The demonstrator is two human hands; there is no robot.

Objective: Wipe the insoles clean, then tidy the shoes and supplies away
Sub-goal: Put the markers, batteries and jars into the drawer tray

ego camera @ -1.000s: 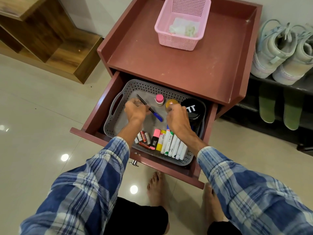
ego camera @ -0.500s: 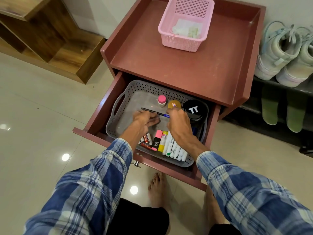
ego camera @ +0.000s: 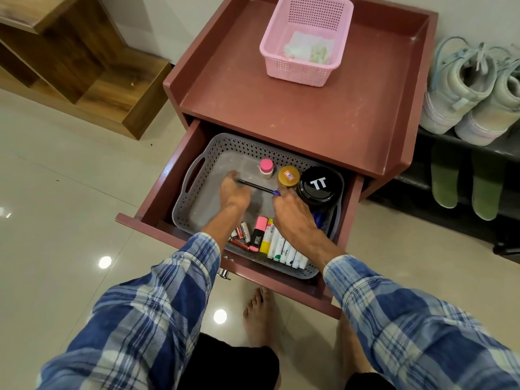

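In the open drawer (ego camera: 146, 220) sits a grey perforated tray (ego camera: 197, 167). A black pen with a blue cap (ego camera: 257, 187) lies across the tray between my hands. My left hand (ego camera: 233, 192) holds the pen's left end with curled fingers. The fingertips of my right hand (ego camera: 292, 212) pinch the blue cap end. Pale high-top shoes (ego camera: 461, 88) stand on the rack at the right, with green insoles (ego camera: 444, 181) upright on the shelf below. A pink basket (ego camera: 298, 68) with white wipes (ego camera: 306, 49) rests on the cabinet top.
Behind the pen stand a pink-capped bottle (ego camera: 266, 168), a yellow-lidded jar (ego camera: 288, 175) and a black jar (ego camera: 319, 187). Markers (ego camera: 284, 249), a pink highlighter (ego camera: 259, 232) and batteries (ego camera: 242, 235) lie at the tray's front. A wooden shelf unit (ego camera: 84, 74) stands to the left.
The pen went from slanted in my left hand to lying crosswise between both hands. My right hand moved from the yellow jar to the pen's blue end.
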